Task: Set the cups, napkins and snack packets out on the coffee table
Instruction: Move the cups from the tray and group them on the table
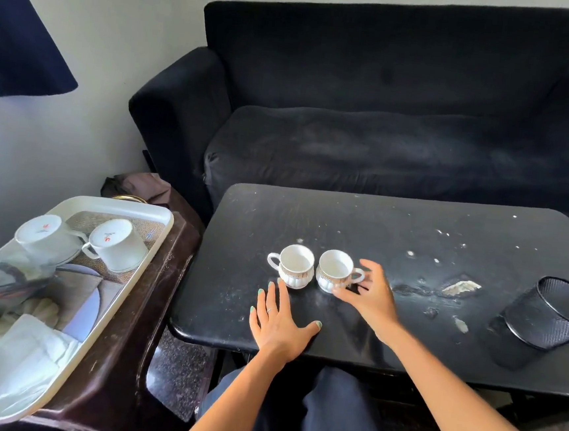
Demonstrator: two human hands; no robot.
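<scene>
Black and scuffed, the bench (pixel 412 233) is pressed near its front edge by the flat, open left hand (pixel 279 321). Just beyond, the right hand (pixel 370 296) is spread loosely beside the right cup (pixel 335 271), gripping nothing; the left cup (pixel 295 266) stands touching it. A tray (pixel 157 235) with two overturned cups (pixel 117 244) and napkins (pixel 23 354) is seen left. A dark sofa (pixel 387 121) is set behind.

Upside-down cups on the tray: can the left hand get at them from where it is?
Probably yes. The left hand lies flat and holds nothing on the coffee table; the two upside-down cups stand uncovered at the tray's far end, nothing between.
</scene>
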